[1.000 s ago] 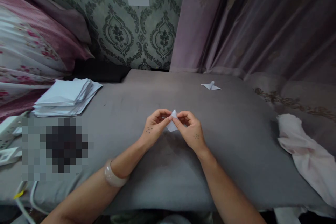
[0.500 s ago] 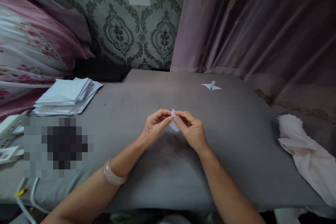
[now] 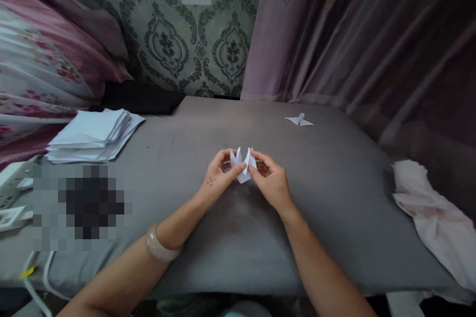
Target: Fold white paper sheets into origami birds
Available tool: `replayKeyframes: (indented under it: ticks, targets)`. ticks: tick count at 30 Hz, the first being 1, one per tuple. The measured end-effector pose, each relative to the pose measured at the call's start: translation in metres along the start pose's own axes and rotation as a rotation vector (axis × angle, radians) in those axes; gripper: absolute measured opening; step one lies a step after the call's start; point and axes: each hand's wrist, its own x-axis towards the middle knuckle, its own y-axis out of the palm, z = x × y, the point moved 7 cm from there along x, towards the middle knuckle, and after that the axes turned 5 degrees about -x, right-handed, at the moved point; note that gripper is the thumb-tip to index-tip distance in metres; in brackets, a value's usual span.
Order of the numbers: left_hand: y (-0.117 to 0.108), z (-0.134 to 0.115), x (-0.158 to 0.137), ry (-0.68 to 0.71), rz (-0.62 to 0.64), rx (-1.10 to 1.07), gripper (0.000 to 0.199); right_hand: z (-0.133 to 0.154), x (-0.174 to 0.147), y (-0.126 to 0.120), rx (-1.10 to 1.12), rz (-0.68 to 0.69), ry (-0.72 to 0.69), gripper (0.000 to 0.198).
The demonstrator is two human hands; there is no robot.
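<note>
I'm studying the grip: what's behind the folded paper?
Grey cloth shows beyond the folded paper, with fingers of the left hand and right hand partly visible; the paper hides the rest.

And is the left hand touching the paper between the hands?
Touching: in the head view, the left hand grips the paper, its thumb lying against the near side.

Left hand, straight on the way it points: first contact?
The folded white paper, right at the fingers of the left hand; past it, probably the right hand, though depth is unclear from one view.
</note>
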Motion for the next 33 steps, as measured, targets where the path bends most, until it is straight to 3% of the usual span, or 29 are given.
replayKeyframes:
  ticks: [4, 10, 16, 24, 29, 33]
  targets:
    - [-0.001, 0.001, 0.0, 0.082, 0.003, 0.125, 0.049, 0.002, -0.001, -0.002, -0.113, -0.064, -0.095, 0.036]
    - [-0.003, 0.008, 0.001, 0.128, -0.036, 0.061, 0.067, 0.021, -0.006, -0.011, -0.216, -0.202, -0.235, 0.035]
    - [-0.004, 0.006, 0.002, 0.125, -0.068, 0.006, 0.053, 0.028, -0.009, -0.011, -0.275, -0.224, -0.276, 0.032]
    - [0.004, -0.01, 0.0, 0.194, 0.07, 0.066, 0.024, 0.024, -0.009, -0.006, -0.31, -0.154, -0.274, 0.03]
    - [0.005, -0.016, -0.001, 0.276, 0.099, 0.242, 0.025, 0.031, -0.01, 0.001, -0.328, -0.103, -0.324, 0.018]
    - [0.004, -0.013, -0.002, 0.252, 0.107, 0.232, 0.024, 0.039, -0.011, 0.004, -0.368, -0.09, -0.378, 0.009]
